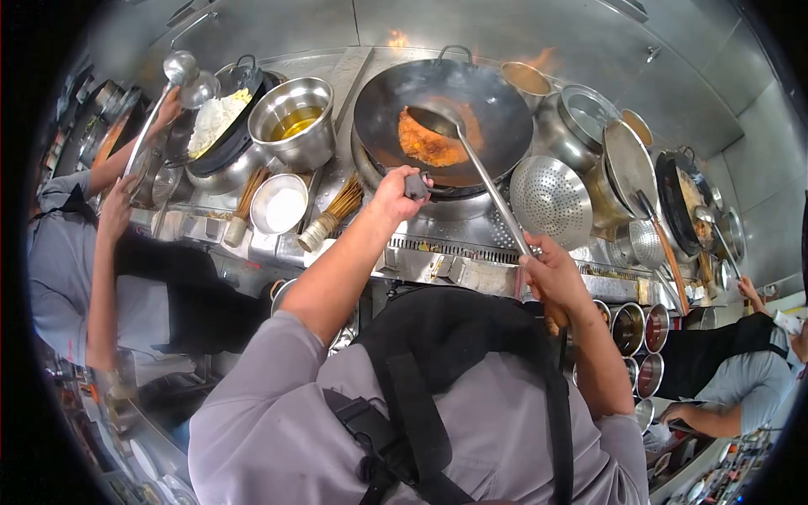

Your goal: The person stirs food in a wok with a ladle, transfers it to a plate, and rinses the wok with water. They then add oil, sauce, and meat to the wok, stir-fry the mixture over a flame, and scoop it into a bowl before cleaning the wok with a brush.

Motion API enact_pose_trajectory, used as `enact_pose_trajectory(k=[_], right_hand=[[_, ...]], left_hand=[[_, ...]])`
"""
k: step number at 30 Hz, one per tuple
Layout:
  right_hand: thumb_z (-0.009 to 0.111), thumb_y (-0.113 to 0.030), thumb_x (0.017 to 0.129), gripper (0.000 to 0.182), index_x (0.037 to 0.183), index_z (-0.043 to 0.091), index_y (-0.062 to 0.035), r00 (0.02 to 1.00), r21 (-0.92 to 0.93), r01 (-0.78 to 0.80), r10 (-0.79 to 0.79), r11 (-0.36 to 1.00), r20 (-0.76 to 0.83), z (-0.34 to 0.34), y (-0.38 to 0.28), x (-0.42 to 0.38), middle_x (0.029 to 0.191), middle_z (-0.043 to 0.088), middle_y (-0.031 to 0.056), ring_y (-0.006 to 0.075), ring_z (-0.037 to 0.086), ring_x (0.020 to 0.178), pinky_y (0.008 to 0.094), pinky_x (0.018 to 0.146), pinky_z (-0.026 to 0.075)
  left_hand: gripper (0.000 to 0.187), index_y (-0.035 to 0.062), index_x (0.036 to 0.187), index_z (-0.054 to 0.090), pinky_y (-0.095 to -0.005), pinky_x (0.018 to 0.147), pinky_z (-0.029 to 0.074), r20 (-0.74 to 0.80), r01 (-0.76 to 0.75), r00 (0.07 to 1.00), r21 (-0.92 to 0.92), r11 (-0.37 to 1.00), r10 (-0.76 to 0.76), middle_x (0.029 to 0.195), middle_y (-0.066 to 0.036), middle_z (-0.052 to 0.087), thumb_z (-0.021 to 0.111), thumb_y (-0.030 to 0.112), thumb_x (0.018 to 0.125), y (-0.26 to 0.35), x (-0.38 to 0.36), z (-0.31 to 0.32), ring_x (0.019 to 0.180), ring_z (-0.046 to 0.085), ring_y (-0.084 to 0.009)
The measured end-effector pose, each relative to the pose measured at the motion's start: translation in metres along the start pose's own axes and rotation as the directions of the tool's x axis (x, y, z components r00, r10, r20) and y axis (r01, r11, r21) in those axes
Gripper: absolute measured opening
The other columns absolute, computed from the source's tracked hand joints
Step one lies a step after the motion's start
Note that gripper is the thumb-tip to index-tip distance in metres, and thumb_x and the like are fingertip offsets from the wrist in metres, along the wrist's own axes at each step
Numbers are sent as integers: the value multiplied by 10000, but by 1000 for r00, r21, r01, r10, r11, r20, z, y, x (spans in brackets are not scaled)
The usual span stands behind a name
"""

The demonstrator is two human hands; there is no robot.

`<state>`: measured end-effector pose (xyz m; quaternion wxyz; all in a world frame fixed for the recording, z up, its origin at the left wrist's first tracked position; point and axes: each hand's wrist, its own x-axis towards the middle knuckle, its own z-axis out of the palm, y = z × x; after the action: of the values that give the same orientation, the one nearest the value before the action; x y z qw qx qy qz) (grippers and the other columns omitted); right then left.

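Note:
A large black wok (497, 93) sits on the stove in front of me, with orange-red food (425, 145) in its middle. My left hand (399, 195) is closed round a dark grey cloth (416, 186) at the wok's near left edge. In my right hand (551, 271) is the long handle of a metal ladle (486, 177). The ladle's bowl rests in the wok on the food. Right of the wok lies a round perforated strainer (551, 202).
Left of the wok stand a metal pot (305, 150) with yellow oil, a white-filled bowl (280, 204) and bamboo brushes (343, 200). Pots (572, 135) and a strainer crowd the right. Co-workers stand at woks on both sides. Small flames rise behind the wok.

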<state>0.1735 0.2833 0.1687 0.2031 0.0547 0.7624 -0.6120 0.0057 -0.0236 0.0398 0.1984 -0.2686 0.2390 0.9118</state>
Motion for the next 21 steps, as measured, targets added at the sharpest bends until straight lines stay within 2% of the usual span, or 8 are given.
enact_pose_trajectory(k=[4,5,7,9,13,17,19,21], right_hand=[[614,-58,943,418,1350,530,-16,998,-255,-45,52,966,21,-29,-29,-40,634,553,29,115,488,440,274,405,367],[597,-36,941,403,1339,534,-15,997,-189,-53,63,981,50,-31,-30,-43,637,570,37,112,493,430,271,392,367],[588,-19,935,406,1337,524,-28,996,-62,-52,56,997,73,-30,-12,-25,638,575,38,102,490,418,250,379,365],[610,-48,920,434,1347,539,-79,999,-309,-35,46,950,28,-17,0,8,624,562,18,91,495,432,252,387,386],[632,-67,924,454,1366,533,-98,986,-305,101,-138,947,-99,8,18,54,646,522,-13,83,500,469,252,405,387],[660,-75,942,505,1426,515,-70,996,-153,41,-51,987,-66,-17,8,-7,674,532,-1,76,464,472,239,433,378],[658,-70,945,490,1416,523,-62,994,-89,-51,59,995,93,-36,-7,-41,671,531,1,76,465,475,251,433,373],[641,-59,947,465,1401,537,-71,986,-173,-148,158,974,48,-29,-29,-42,661,531,5,80,481,499,266,436,371]], left_hand=[[144,37,970,558,-441,632,541,26,-22,999,33,999,21,861,-158,622,597,130,867,-23,-53,14,732,623,-290],[148,34,983,562,-431,619,541,3,-76,997,60,995,76,868,-155,627,604,123,873,-24,-57,16,741,631,-295],[148,41,995,565,-408,641,546,83,-124,988,-85,989,131,876,-147,626,625,103,876,-24,-34,5,756,641,-294],[155,43,1007,563,-412,675,560,37,-158,986,-75,985,161,893,-139,627,631,83,873,-22,-17,-7,760,645,-289],[200,32,1043,548,-395,773,615,62,-166,984,-48,985,169,961,-116,589,633,23,862,-60,-56,-40,798,631,-256],[182,43,1075,554,-378,665,563,15,-131,991,-22,991,131,998,-109,599,545,-15,902,-72,-135,-33,790,588,-238],[79,47,1007,539,-386,654,554,-93,-135,988,-144,980,122,937,-121,593,577,58,938,-49,-122,-5,759,595,-244],[131,35,1034,510,-384,665,558,-31,-78,997,-81,994,76,891,-135,579,583,95,944,-29,-77,4,756,616,-238]])
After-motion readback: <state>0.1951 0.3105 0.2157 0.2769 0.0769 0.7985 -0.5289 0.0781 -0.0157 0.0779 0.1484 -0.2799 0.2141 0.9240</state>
